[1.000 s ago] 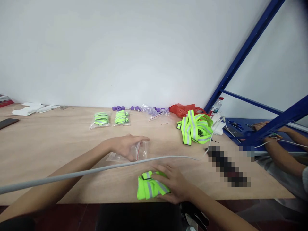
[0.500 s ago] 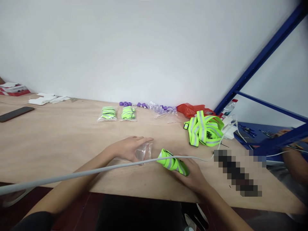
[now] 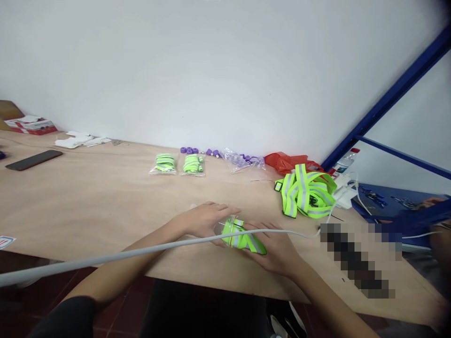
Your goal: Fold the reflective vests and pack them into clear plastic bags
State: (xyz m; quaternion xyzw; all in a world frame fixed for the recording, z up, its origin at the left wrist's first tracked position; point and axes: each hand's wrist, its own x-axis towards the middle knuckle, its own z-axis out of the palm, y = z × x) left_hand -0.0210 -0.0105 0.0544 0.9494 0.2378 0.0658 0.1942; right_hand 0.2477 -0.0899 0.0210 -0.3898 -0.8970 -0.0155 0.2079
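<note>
My left hand (image 3: 204, 218) grips a small clear zip bag (image 3: 224, 228) by its mouth, low over the wooden table (image 3: 88, 197). My right hand (image 3: 278, 251) holds a folded neon-green reflective strap (image 3: 244, 240) with grey stripes, and its left end sits inside the bag's mouth. Both hands are closed on what they hold, near the table's front edge. A grey cable (image 3: 141, 251) crosses in front of my arms.
Two filled bags of straps (image 3: 179, 164) lie further back, with purple parts (image 3: 218, 154), a red bag (image 3: 287, 162) and a loose pile of straps (image 3: 306, 190) along the wall. A phone (image 3: 33, 159) lies far left. Another person's hand (image 3: 428, 203) shows at right by a blue frame (image 3: 391, 98).
My right hand lifted the folded strap from the front edge and carried it left to the bag; its end has entered the bag's mouth. The view has shifted left.
</note>
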